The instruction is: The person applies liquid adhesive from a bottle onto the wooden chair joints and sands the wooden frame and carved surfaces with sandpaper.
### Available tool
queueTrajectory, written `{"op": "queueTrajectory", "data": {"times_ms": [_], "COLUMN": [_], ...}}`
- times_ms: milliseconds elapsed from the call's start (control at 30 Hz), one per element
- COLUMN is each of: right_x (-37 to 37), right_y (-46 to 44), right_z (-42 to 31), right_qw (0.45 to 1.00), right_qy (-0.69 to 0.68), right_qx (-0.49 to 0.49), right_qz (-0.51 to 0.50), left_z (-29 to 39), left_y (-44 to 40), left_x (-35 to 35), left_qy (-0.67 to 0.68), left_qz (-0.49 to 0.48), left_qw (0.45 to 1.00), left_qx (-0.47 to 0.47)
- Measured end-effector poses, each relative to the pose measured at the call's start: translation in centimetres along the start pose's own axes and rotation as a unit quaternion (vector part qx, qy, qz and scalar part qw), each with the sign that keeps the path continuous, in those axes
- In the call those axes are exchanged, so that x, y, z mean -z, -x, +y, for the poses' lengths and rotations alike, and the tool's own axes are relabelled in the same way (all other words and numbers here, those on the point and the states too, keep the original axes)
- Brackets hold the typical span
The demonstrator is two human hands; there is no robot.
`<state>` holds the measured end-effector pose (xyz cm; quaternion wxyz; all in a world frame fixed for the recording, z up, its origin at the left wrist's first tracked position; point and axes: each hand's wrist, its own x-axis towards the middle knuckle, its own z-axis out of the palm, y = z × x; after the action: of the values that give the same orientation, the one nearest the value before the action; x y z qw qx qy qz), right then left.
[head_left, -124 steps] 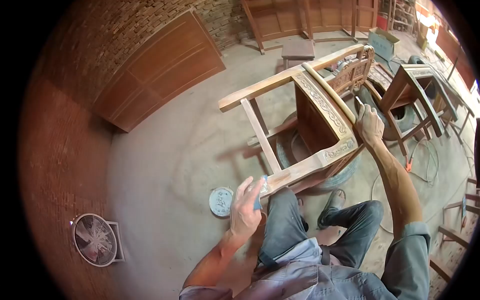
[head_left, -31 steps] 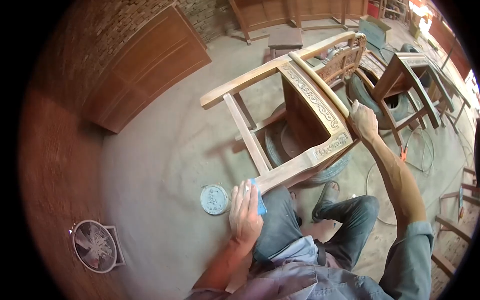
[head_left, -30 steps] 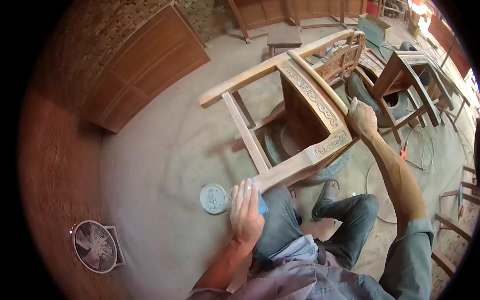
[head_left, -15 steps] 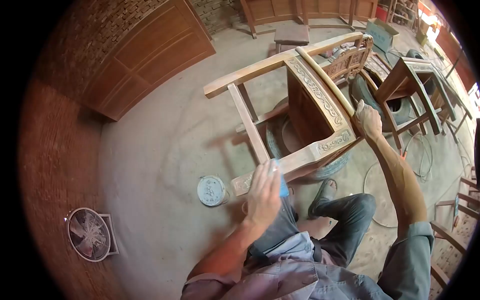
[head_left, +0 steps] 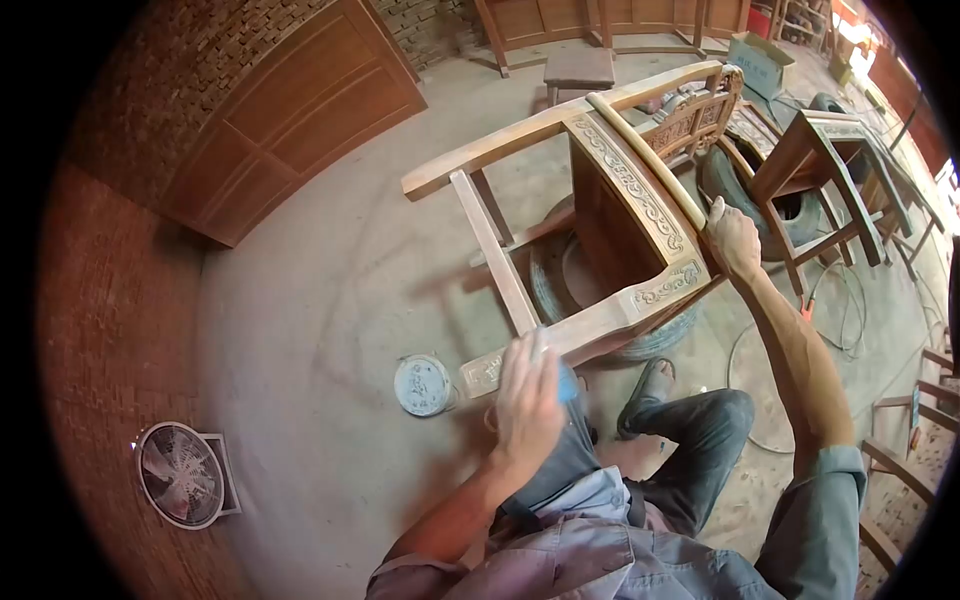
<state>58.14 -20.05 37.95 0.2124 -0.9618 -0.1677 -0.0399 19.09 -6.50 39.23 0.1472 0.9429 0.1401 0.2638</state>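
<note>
A carved wooden chair (head_left: pixel 640 190) lies tipped on its side in front of me, resting on a tyre (head_left: pixel 655 340). Against the near leg (head_left: pixel 590 330), my left hand (head_left: pixel 530 400) presses a blue piece that looks like sandpaper (head_left: pixel 567 383). Only a blue edge of it shows beside the fingers, which are slightly blurred. My right hand (head_left: pixel 735 240) is closed on the chair's seat edge at the right, near the end of a pale rounded rail (head_left: pixel 655 160).
A white-lidded bucket (head_left: pixel 423 385) stands left of the chair leg. A round fan (head_left: pixel 180 475) is by the brick wall. Another chair (head_left: pixel 830 170) and a tyre (head_left: pixel 725 185) are to the right, with cables (head_left: pixel 735 370) on the floor. A stool (head_left: pixel 580 68) stands behind.
My left hand has shifted slightly down along the chair leg, and less of the blue piece shows. My right hand keeps its place on the chair.
</note>
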Motion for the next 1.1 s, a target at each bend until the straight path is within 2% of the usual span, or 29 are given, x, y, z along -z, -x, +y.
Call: {"op": "queueTrajectory", "data": {"times_ms": [100, 167, 200, 300, 333, 367, 400, 433, 500, 533, 567, 633, 733, 767, 833, 967, 1100], "right_x": [0.1, 0.0, -0.9, 1.6, 1.7, 1.5, 1.2, 0.9, 0.8, 1.2, 1.3, 1.5, 2.1, 2.2, 2.0, 2.3, 2.9], "right_y": [0.2, 0.1, -0.3, 0.9, 1.1, 1.1, 0.7, 0.9, 0.6, 0.5, 0.5, 1.4, 1.2, 1.1, 0.9, 1.1, 1.6], "right_z": [1.0, 0.5, 1.2, -1.6, -1.8, -1.7, -0.9, -1.0, -0.8, -0.9, -1.1, -1.5, -1.7, -1.6, -1.6, -1.5, -1.5], "right_qw": [0.998, 1.0, 1.0, 1.0, 1.0, 1.0, 1.0, 0.999, 0.999, 0.999, 0.998, 0.997, 0.997, 0.994, 0.997, 0.996, 0.994], "right_qy": [0.005, 0.002, -0.007, -0.01, -0.005, -0.002, -0.003, -0.014, -0.028, -0.042, -0.055, -0.069, -0.055, -0.066, -0.068, -0.074, -0.085], "right_qx": [0.054, -0.015, 0.017, 0.026, 0.015, 0.004, 0.01, -0.009, -0.014, -0.013, -0.008, -0.016, -0.052, -0.07, -0.03, -0.024, -0.04], "right_qz": [-0.013, -0.012, 0.0, 0.001, 0.009, 0.018, 0.0, 0.034, 0.02, 0.02, 0.016, 0.007, -0.017, -0.047, -0.036, -0.053, -0.062], "left_z": [0.9, 0.0, -0.4, 0.4, 1.3, 1.9, 1.9, 2.5, 2.4, 1.8, 2.0, 2.8, 3.2, 3.4, 3.2, 6.9, 6.5], "left_y": [-3.0, -1.6, -1.0, -1.6, -2.9, -4.7, -5.2, -6.4, -6.4, -5.9, -5.0, -6.8, -7.9, -7.8, -7.5, -10.4, -10.7], "left_x": [-2.5, -0.4, 0.5, -1.7, -2.9, -4.2, -5.3, -5.6, -2.4, -2.8, -3.1, -2.8, -4.5, -4.6, -4.3, -8.6, -8.2], "left_qy": [0.02, -0.017, -0.007, -0.023, 0.028, 0.04, 0.046, 0.053, 0.176, 0.24, 0.321, 0.182, 0.154, 0.147, 0.125, 0.052, 0.089], "left_qz": [-0.011, -0.019, -0.013, 0.013, -0.016, -0.037, -0.034, -0.029, -0.082, -0.029, -0.03, -0.075, -0.081, -0.08, -0.074, -0.125, -0.096], "left_qw": [0.999, 0.999, 0.999, 0.999, 0.999, 0.995, 0.994, 0.992, 0.981, 0.968, 0.946, 0.972, 0.969, 0.969, 0.97, 0.967, 0.962], "left_qx": [-0.039, -0.039, -0.037, -0.046, -0.038, -0.082, -0.094, -0.11, -0.025, -0.067, -0.02, -0.125, -0.177, -0.183, -0.195, -0.215, -0.239]}}
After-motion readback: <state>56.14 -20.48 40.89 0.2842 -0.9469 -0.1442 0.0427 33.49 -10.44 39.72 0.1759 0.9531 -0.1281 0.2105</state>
